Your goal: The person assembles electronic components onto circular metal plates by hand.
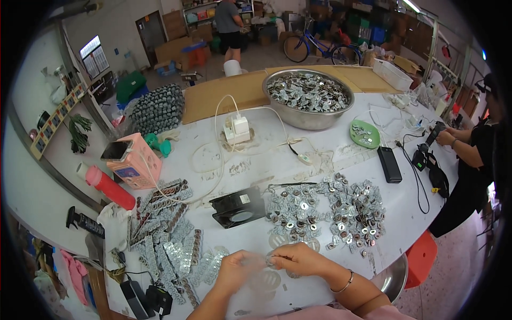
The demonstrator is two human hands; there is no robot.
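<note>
Both my hands meet low in the middle over the white table [341,144]. My right hand [301,260], a bracelet on its wrist, is closed in a pinch on a small metal piece [270,260], mostly hidden by the fingers. Close against it is my left hand [238,271], its fingers smeared by motion, so their grip cannot be made out. Just beyond lie two heaps of small silvery and brown metal pieces, a left heap [293,208] and a right heap [356,210]. Rows of similar pieces in strips [165,245] lie left of my left hand.
A black fan [238,208] stands beyond my hands. Farther back are a full metal basin [306,121], a green dish [365,140], a power bank [389,165] and a white plug adapter [236,129] with trailing cables. A pink box [141,168] and red bottle [114,189] stand left. Another person [474,149] is at right.
</note>
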